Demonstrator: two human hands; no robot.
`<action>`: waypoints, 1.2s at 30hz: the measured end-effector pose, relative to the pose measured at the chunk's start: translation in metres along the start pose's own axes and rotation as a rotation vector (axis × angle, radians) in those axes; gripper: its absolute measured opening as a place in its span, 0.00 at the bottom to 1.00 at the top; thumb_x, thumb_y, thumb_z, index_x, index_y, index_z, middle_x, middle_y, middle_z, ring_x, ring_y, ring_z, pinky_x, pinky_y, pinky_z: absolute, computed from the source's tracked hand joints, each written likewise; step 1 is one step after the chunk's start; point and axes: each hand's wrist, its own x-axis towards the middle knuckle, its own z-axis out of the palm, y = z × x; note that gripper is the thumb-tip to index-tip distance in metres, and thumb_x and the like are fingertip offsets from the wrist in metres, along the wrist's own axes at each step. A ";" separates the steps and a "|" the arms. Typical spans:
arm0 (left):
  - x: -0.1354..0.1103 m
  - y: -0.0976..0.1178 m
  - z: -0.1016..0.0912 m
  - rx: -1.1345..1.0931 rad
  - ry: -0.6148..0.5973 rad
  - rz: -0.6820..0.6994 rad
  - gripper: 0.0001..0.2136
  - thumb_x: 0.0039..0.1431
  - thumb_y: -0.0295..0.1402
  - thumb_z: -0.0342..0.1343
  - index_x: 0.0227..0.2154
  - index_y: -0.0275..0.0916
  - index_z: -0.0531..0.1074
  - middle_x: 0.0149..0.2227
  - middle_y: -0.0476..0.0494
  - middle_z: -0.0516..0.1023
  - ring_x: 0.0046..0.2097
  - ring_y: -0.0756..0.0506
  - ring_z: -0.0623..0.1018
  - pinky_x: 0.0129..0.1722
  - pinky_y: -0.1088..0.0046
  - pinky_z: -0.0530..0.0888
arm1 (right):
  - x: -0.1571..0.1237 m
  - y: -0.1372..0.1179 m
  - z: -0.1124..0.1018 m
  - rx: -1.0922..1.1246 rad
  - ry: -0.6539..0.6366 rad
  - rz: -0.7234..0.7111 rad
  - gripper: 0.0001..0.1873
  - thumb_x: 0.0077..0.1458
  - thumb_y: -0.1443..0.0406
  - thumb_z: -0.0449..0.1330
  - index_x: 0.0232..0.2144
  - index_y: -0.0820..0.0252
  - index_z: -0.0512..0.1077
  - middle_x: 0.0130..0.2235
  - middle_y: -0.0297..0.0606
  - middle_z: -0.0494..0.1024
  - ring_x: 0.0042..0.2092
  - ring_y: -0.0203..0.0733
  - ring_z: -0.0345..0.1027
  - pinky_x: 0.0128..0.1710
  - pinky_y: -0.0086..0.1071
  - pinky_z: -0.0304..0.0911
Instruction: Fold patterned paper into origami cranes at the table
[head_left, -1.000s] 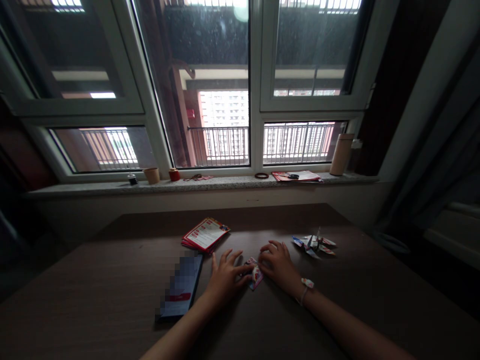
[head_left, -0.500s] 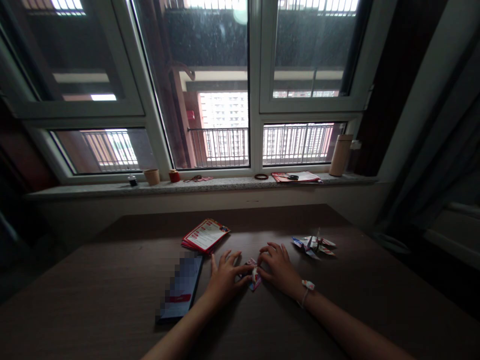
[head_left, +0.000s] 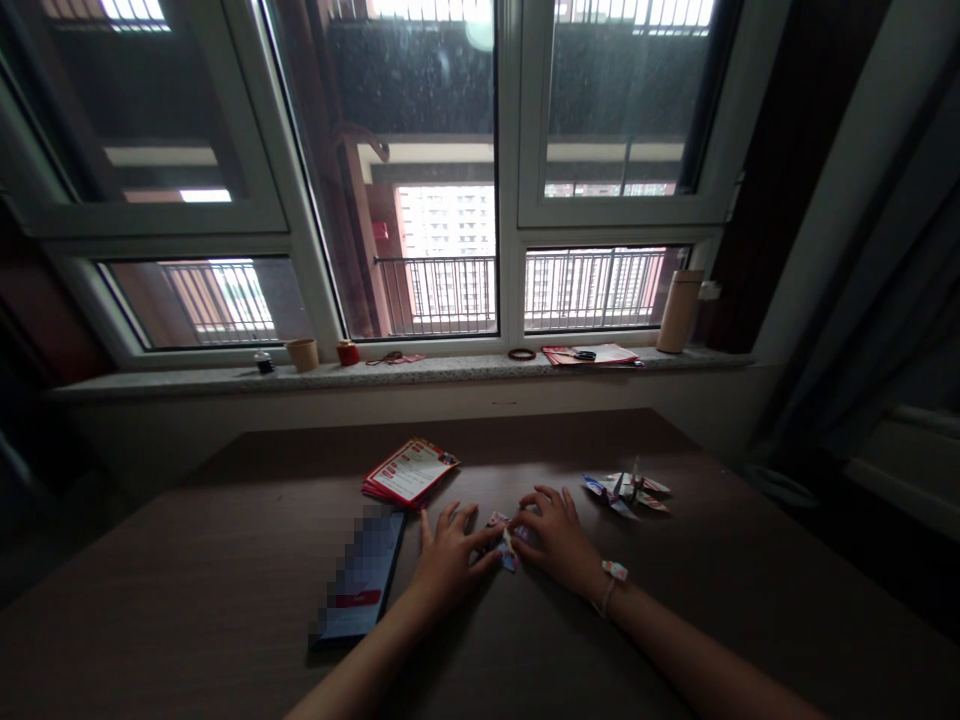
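Observation:
A small folded piece of printed paper (head_left: 504, 543) lies on the dark wooden table (head_left: 225, 620) between my two hands. My left hand (head_left: 448, 560) rests on the table with fingers spread and its thumb and forefinger pinching the paper's left side. My right hand (head_left: 555, 538) has curled fingers pressing the paper's right side; a bracelet sits on that wrist. Folded paper cranes (head_left: 626, 490) lie just right of my right hand.
A stack of red and white leaflets (head_left: 409, 470) lies ahead of my left hand, a dark flat box (head_left: 361, 578) to its left. The stone windowsill (head_left: 450, 368) holds small cups (head_left: 304, 352), scissors on papers (head_left: 589, 353) and a tall beige bottle (head_left: 680, 310).
The paper piece has been folded narrower and raised slightly between the fingers. My right hand has closed in toward the left one. The view shifted very little.

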 end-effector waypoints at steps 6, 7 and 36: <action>0.000 0.000 0.000 0.014 -0.012 -0.022 0.17 0.59 0.48 0.54 0.52 0.67 0.69 0.64 0.45 0.63 0.67 0.32 0.55 0.60 0.33 0.41 | -0.001 0.000 0.000 0.029 -0.011 0.005 0.12 0.53 0.56 0.62 0.41 0.46 0.75 0.52 0.35 0.70 0.63 0.52 0.50 0.65 0.57 0.32; 0.000 0.000 0.000 0.012 -0.012 -0.023 0.17 0.59 0.48 0.54 0.52 0.67 0.69 0.64 0.45 0.63 0.67 0.32 0.55 0.60 0.33 0.41 | -0.002 0.000 0.000 0.039 -0.021 0.009 0.13 0.52 0.55 0.63 0.41 0.45 0.75 0.52 0.36 0.70 0.63 0.52 0.50 0.65 0.57 0.32; 0.000 -0.001 0.001 0.001 -0.013 -0.025 0.17 0.60 0.47 0.54 0.52 0.66 0.69 0.64 0.45 0.63 0.67 0.33 0.55 0.60 0.33 0.41 | -0.001 0.001 -0.006 0.056 -0.075 0.020 0.18 0.49 0.51 0.63 0.44 0.43 0.74 0.53 0.36 0.68 0.60 0.51 0.54 0.64 0.56 0.33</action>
